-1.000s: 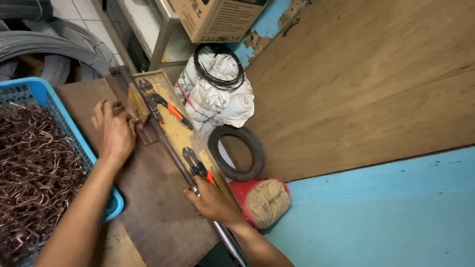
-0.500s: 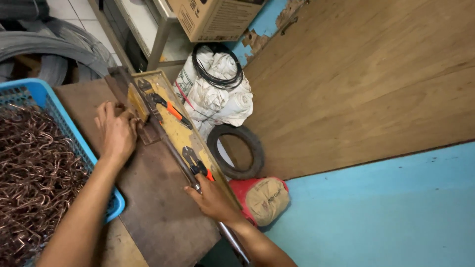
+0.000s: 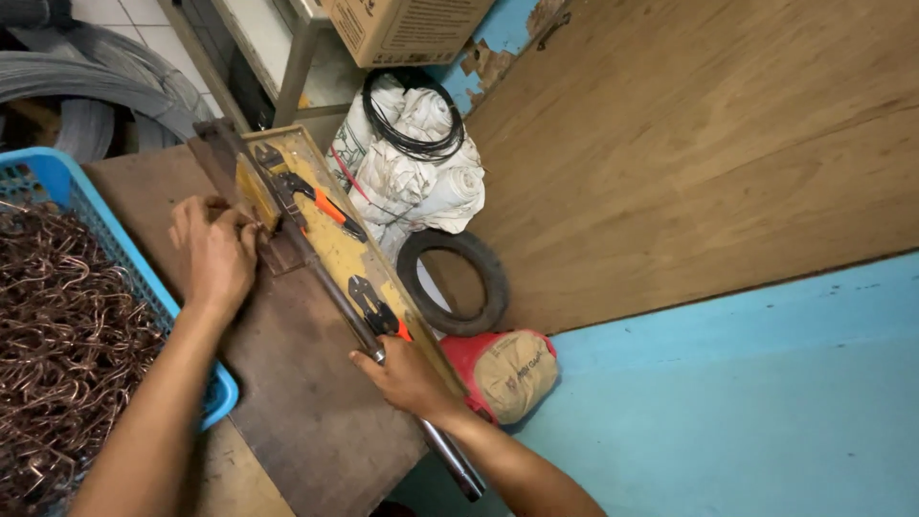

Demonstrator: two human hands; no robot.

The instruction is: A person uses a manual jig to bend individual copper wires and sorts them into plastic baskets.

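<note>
I take the long metal lever bar [image 3: 335,287] as my landmark; it runs diagonally across the brown workboard [image 3: 297,412], from the far left corner down to the near edge. My right hand [image 3: 402,375] is on the lower part of this bar, palm down, with the fingers curled around it in a closed grip, and the forearm comes in from the lower right. My left hand [image 3: 215,251] lies at the upper part of the bar, just to its left, palm down and wrist straight. Its fingers are bent and pressed together at the bending fixture [image 3: 273,239]; whether they pinch a piece of wire, I cannot tell. On the right side of the bar there is a yellow tray [image 3: 335,251] with bolt cutters [image 3: 383,314] just beside my right hand. Well to the left of the bar stands a blue basket [image 3: 57,177] full of bent copper-coloured wire pieces [image 3: 67,354].
</note>
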